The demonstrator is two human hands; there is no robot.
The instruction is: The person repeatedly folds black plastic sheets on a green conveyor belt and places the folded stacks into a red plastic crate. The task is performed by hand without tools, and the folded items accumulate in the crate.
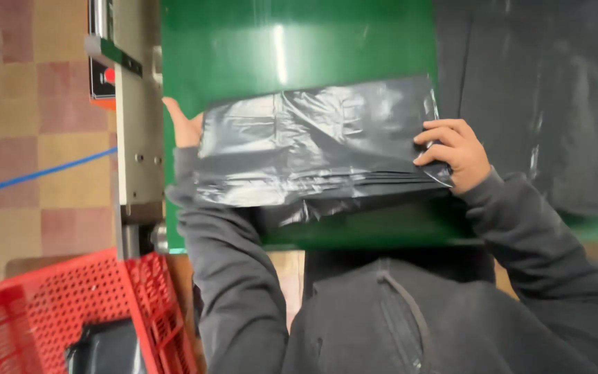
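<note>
Soft, even light — a white shine streaks the green table [282, 48] at the top, and everything looks a bit blurry.

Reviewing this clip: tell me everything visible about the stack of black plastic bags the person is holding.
The stack of black plastic bags is a flat, folded bundle of thin, glossy, wrinkled film, with layered edges showing along its lower right side. It lies across the green surface, roughly level, its near edge hanging slightly loose. The left hand grips its left end and the right hand its right end, fingers curled over the top.
</note>
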